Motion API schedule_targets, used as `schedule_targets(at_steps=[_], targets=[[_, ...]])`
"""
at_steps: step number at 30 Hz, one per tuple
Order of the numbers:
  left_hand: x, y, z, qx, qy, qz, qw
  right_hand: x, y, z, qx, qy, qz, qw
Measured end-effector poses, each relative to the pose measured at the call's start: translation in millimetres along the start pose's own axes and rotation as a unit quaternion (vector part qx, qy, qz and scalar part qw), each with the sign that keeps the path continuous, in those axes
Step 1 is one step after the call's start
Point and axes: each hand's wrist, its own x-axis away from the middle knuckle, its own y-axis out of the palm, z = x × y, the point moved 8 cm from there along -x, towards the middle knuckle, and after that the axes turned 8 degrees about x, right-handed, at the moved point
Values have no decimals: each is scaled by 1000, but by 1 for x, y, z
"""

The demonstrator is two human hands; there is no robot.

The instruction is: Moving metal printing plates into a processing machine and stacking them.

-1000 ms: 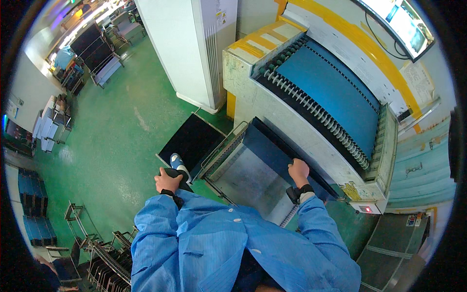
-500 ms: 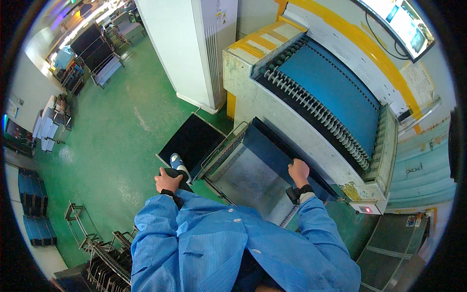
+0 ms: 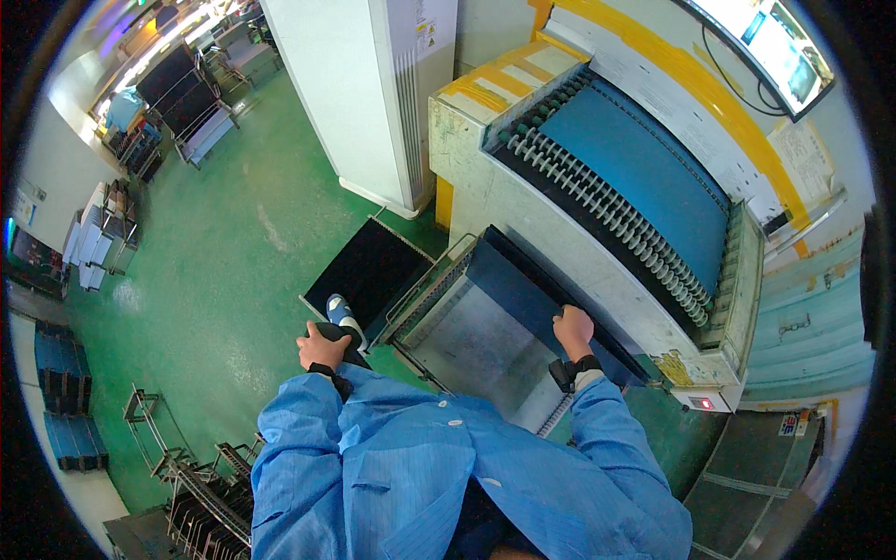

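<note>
My right hand (image 3: 573,331) is closed on the upper edge of a dark blue panel (image 3: 518,288), which stands tilted in a metal rack (image 3: 432,271) in front of the machine. Below that hand lies the rack's grey flat bed (image 3: 481,347). My left hand (image 3: 322,348) is curled over my bent knee (image 3: 333,330), apart from the rack, with its fingertips partly hidden. Beneath that leg, my blue-and-white shoe (image 3: 340,308) rests by a black flat board (image 3: 369,266) close to the floor.
A roller conveyor machine (image 3: 560,219) carries a blue panel (image 3: 644,154) at the right. A white column cabinet (image 3: 359,93) stands ahead. Wire racks (image 3: 201,499) stand at lower left, and blue stacked bins (image 3: 65,383) line the left wall. A monitor (image 3: 770,47) hangs at upper right.
</note>
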Motion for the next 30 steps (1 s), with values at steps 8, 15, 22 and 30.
schedule_targets(at_steps=[8, 15, 22, 30], targets=[[0, -1, 0, -2, -8, -7, 1000, -1, 2, 1, -1, 5, 1, 1000], [0, -1, 1, -4, -6, -1, 1000, -1, 2, 1, 2, 8, -3, 1000], [1, -1, 1, -3, -6, 2, 1000, 0, -3, -1, 6, 13, -19, 1000], [1, -2, 1, -1, -8, -2, 1000, 1, -5, -1, 1, 12, -8, 1000]])
